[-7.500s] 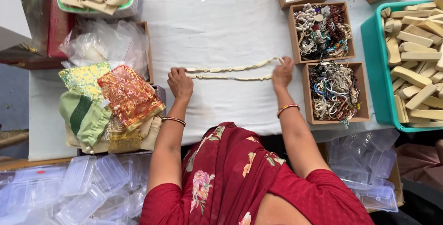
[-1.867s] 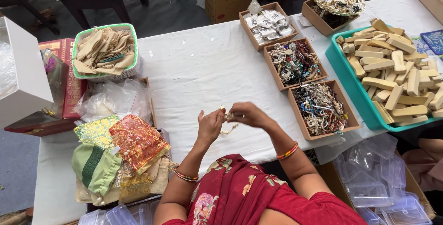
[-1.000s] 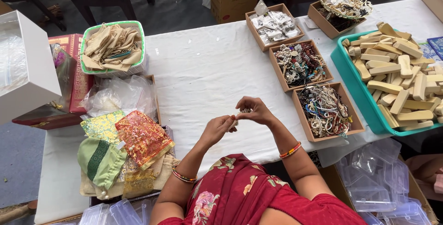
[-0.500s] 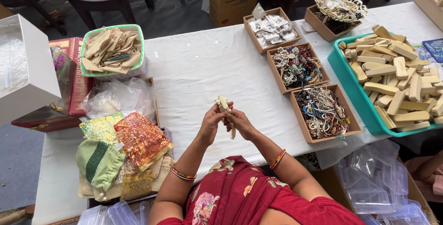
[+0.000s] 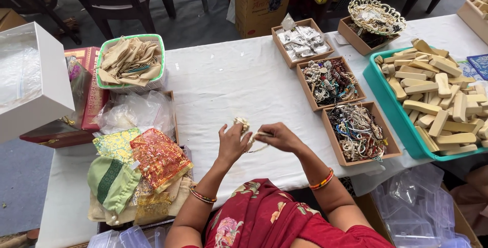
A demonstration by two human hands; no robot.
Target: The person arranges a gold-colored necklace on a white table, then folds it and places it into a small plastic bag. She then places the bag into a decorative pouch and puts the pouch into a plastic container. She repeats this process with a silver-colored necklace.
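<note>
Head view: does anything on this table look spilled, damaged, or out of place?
Nothing stands out. The left hand and right hand hold a cream bead string above the white tablecloth. The bead boxes and the teal tray sit upright, contents inside.

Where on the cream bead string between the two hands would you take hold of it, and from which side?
Grip the bunched coil of the cream bead string that stands up above the left hand, probably coming from above. That part sticks clear of the fingers, while the thin strand runs into the right hand and a loop hangs under it. The white table beyond is free for the approach.
</note>
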